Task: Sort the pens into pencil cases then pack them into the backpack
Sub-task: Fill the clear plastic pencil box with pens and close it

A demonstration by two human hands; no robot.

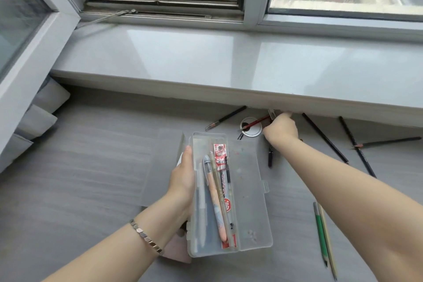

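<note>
My left hand [184,176] grips the left edge of an open clear plastic pencil case [249,201] held above the grey desk [91,167]. Inside lie an orange pen [216,204], a beige pen and a red packet of refills [220,155]. My right hand [280,127] reaches to the desk's back edge under the windowsill and pinches the end of a red pen [254,123] that lies over a round metal cable cover [250,127]. Loose dark pencils [325,137] lie to the right, and a black pen [225,118] to the left of the cover.
A green pencil [320,233] and a beige pencil [328,242] lie at the front right. A small dark pen [270,157] lies under my right forearm. The wide windowsill [206,62] overhangs the desk's back edge. A pink object [177,250] sits beneath the case.
</note>
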